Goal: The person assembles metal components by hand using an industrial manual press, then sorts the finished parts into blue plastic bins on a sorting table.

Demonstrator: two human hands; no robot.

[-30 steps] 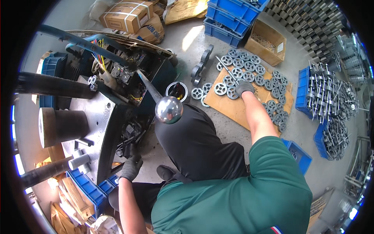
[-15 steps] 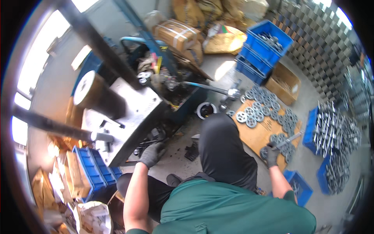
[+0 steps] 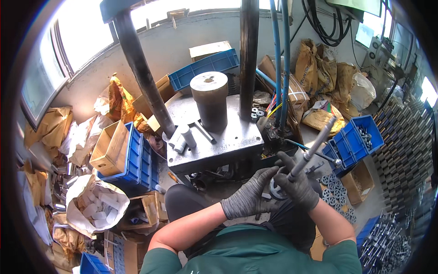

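My right hand [image 3: 299, 188], in a dark grey glove, grips a stepped metal shaft [image 3: 315, 150] that slants up and to the right. Close by on the left is my gloved left hand [image 3: 248, 194], its thumb and fingers apart, with nothing visible in it. Its fingertips come near the right hand's; whether they touch, I cannot tell. Partly hidden between the hands shows a round, pale-rimmed piece [image 3: 276, 190]; I cannot make out whether it is held. Ahead of me a thick steel cylinder [image 3: 210, 100] stands on the press table [image 3: 228, 144].
Short metal cylinders [image 3: 186, 136] and a bar [image 3: 205, 132] lie on the press table between dark posts [image 3: 248, 59]. Spoked metal wheels [image 3: 335, 189] lie at right, near blue crates [image 3: 365, 137] and many shafts [image 3: 388, 244]. At left are a white sack [image 3: 98, 205] and blue crates [image 3: 132, 160].
My view has swung left toward the press. The right hand has come from the wheels on the board to in front of me with the shaft, and the left hand has moved beside it.
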